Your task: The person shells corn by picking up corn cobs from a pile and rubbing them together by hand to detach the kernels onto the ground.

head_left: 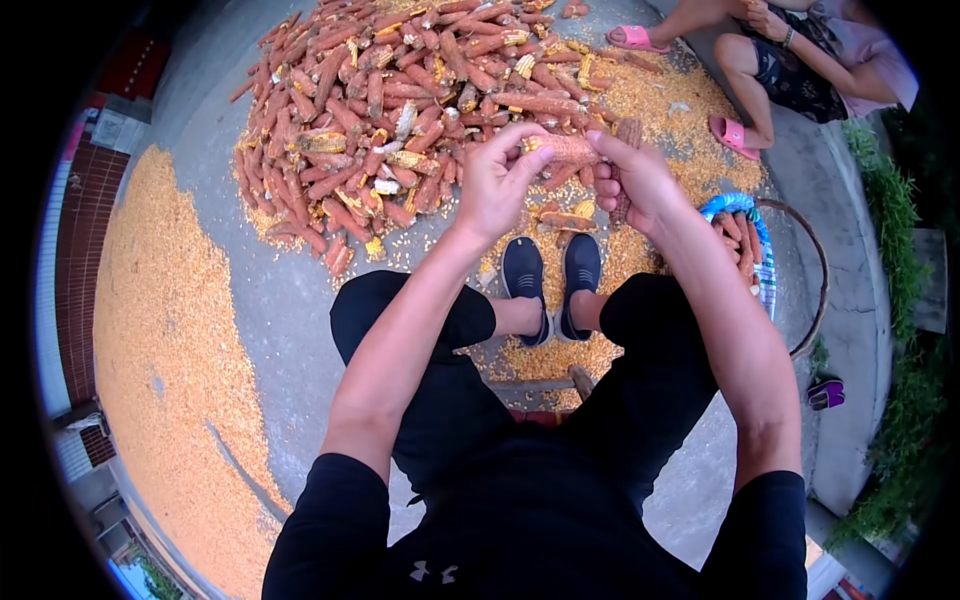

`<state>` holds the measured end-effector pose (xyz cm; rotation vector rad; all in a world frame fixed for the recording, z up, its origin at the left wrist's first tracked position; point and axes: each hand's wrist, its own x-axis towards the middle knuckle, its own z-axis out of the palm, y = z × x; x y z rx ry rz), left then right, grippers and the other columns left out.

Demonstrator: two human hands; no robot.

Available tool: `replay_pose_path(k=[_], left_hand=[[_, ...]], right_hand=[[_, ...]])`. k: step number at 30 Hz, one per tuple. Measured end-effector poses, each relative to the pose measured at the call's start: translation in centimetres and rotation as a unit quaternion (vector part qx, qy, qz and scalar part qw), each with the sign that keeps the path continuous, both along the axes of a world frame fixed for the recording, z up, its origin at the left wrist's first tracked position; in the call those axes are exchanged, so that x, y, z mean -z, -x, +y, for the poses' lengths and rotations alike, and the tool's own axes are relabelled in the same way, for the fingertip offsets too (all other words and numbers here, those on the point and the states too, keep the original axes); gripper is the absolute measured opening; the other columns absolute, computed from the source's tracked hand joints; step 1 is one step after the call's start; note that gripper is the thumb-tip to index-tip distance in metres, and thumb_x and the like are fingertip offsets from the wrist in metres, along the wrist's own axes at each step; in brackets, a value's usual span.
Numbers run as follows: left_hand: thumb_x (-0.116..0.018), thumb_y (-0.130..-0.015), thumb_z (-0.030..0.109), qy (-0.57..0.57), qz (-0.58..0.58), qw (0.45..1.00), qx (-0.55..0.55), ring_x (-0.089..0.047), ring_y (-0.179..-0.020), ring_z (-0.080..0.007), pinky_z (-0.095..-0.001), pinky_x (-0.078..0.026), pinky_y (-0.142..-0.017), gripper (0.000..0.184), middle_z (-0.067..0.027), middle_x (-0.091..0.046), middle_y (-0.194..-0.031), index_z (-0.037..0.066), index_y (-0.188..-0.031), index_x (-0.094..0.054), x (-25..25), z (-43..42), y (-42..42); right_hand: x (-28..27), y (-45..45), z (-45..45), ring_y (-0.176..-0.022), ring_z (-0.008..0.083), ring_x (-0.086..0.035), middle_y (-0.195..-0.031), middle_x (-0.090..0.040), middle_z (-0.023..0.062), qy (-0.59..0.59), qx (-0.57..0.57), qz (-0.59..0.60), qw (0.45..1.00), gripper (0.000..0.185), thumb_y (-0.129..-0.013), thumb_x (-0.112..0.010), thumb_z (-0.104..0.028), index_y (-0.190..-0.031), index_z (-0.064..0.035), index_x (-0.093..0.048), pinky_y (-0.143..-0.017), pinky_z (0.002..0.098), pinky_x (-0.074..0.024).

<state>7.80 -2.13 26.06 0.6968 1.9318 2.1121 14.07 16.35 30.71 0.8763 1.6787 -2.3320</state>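
My left hand [500, 180] grips one end of a mostly bare pinkish corn cob [565, 150], which lies level between my two hands. A few yellow kernels show at its left end. In my right hand [640, 180] is a darker red-brown cob [627, 135], held upright in the closed fingers, while the thumb touches the right end of the pinkish cob. Both hands are above the near edge of a large heap of cobs [400, 90]. Below them, a partly kernelled cob [567, 218] lies on the ground in front of my shoes.
Loose kernels [165, 330] spread widely at the left. A basket [765, 255] with a blue-white lining and a curved handle holds cobs at the right. Another person [800, 60] in pink sandals sits at the upper right. A purple shoe [826, 394] lies at the right.
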Motion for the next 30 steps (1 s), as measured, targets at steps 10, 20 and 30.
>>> replay_pose_path(k=[10, 20, 30], left_hand=[[-0.049, -0.107, 0.025, -0.111, -0.220, 0.969, -0.013, -0.044, -0.046, -0.0058, -0.0219, -0.030, -0.039, 0.029, -0.0003, -0.053, -0.064, 0.003, -0.093, -0.062, 1.0, 0.1, 0.3], [-0.053, -0.103, 0.016, -0.145, -0.183, 0.963, 0.137, -0.044, -0.058, -0.0059, -0.0210, -0.030, -0.047, 0.036, -0.0072, -0.062, -0.083, 0.000, -0.135, -0.055, -1.9, -0.6, -0.2], [-0.074, -0.089, 0.002, 0.006, 0.066, 0.991, 0.116, -0.063, -0.109, -0.0145, -0.0274, -0.051, -0.092, 0.033, -0.0104, -0.070, -0.120, -0.001, -0.121, -0.070, -2.4, -1.1, -0.3]], right_hand=[[-0.2, 0.0, -0.9, -0.049, 0.0066, -0.042, -0.068, -0.048, -0.0026, 0.004, 0.030, 0.002, 1.000, 0.021, -0.097, -0.067, -0.024, -0.090, -0.0068, -0.057, -0.042, 0.0239, -0.0330], [0.4, 0.5, 1.0, -0.047, 0.0043, -0.041, -0.068, -0.049, -0.0032, 0.082, 0.028, -0.014, 0.996, 0.019, -0.100, -0.064, -0.027, -0.101, -0.0083, -0.060, -0.040, 0.0219, -0.0321], [0.0, 0.1, 1.3, -0.045, 0.0024, -0.041, -0.066, -0.048, -0.0047, 0.131, -0.037, -0.055, 0.989, 0.019, -0.102, -0.061, -0.028, -0.104, -0.0099, -0.058, -0.038, 0.0190, -0.0321]])
